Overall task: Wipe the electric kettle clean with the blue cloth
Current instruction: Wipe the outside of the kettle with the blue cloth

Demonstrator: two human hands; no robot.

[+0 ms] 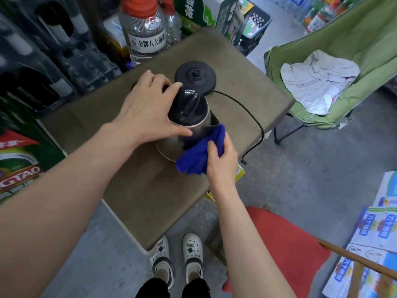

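- Light even, diffuse, moderately bright; source out of view.
- Shadows soft and faint on the table (139, 190) beside the kettle (187, 112).
- Kettle steel shows a dull sheen and a dark reflection of the cloth (199, 155).
- Wide-angle bending toward the edges.
- Bottles (53, 39) upper left smeared; centre sharp.

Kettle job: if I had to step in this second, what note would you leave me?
Left hand grips the kettle round its lid end, steadying it on the table.
Right hand holds the blue cloth against the steel side.
The base sits behind, its cord running off the table edge.
Done: wiping begun.
Left: remaining sides and lid; how much is clean cannot be told.
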